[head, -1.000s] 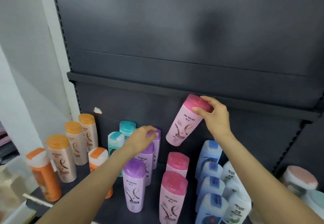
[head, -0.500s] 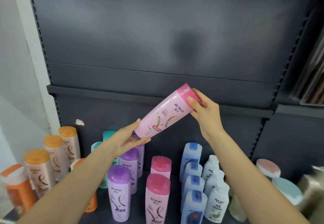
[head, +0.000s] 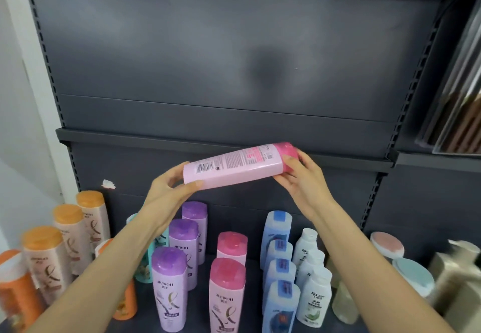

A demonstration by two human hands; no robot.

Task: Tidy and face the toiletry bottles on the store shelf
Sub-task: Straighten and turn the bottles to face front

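Above the dark shelf (head: pixel 260 314), both hands grip a pale pink plastic shampoo bottle (head: pixel 234 167) sideways, left hand (head: pixel 166 194) at its base, right hand (head: pixel 303 176) at its cap; barcode showing, it likely needs turning and standing.

You hold a pink bottle (head: pixel 234 167) of smooth plastic with a soft shine; its back label looks like a thin printed film, and its darker pink cap (head: pixel 285 154) is glossy. The shelf back panel (head: pixel 234 54) is painted metal, dark grey and matt (a dull patch of light sits on it). The shelf edge (head: pixel 130 138) has the same matt paint. The purple bottles (head: pixel 169 288) and the standing pink bottles (head: pixel 227 298) are glossy plastic with shiny caps. The orange-capped bottles (head: pixel 46 262) have a pearly beige body. The blue bottles (head: pixel 279 304) look half-clear plastic, the white bottles (head: pixel 313 298) more matt. The torn scrap (head: pixel 108 184) on the panel looks like paper.
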